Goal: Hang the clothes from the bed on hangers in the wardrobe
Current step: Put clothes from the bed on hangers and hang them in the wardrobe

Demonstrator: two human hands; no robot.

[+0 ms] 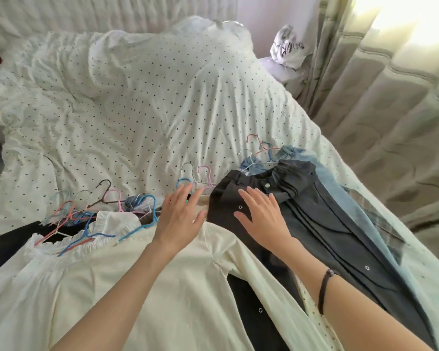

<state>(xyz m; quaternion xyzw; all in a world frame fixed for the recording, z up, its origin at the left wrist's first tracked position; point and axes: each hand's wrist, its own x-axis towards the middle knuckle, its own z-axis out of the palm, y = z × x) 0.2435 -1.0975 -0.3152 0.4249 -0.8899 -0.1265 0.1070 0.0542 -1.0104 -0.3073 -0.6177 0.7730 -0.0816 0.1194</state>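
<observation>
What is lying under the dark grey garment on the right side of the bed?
Light blue denim shows beneath the dark grey garment, with the right hand resting on top. How many pieces lie underneath is hidden.

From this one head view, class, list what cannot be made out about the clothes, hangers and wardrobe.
- Wardrobe: not in the head view at all.
- Cream blouse: hem cut off by the bottom edge; the left hand and forearm cover part of it.
- Dark grey garment: front partly under the right hand; its type is unclear.
- Denim pieces: mostly buried under the grey garment.
- Tangled hangers: overlapping, so no sure count.
</observation>
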